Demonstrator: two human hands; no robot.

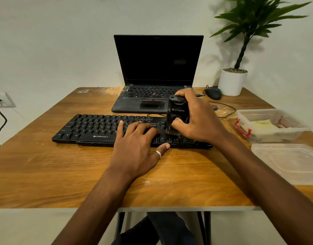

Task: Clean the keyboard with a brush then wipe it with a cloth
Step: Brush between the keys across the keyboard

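A black keyboard (92, 129) lies across the middle of the wooden table (46, 170). My left hand (136, 147) rests flat on its right-centre keys, fingers spread, thumb at the front edge. My right hand (196, 115) grips a black brush (177, 114) upright, bristles down on the keys at the keyboard's right end. A pale yellow cloth (263, 125) lies inside a clear plastic box (293, 131) at the right.
An open black laptop (157, 68) stands behind the keyboard. A black mouse (213, 93) with its cable and a potted plant (234, 82) sit at the back right. A clear lid (290, 161) lies at the right edge. A wall socket (2, 99) is on the left.
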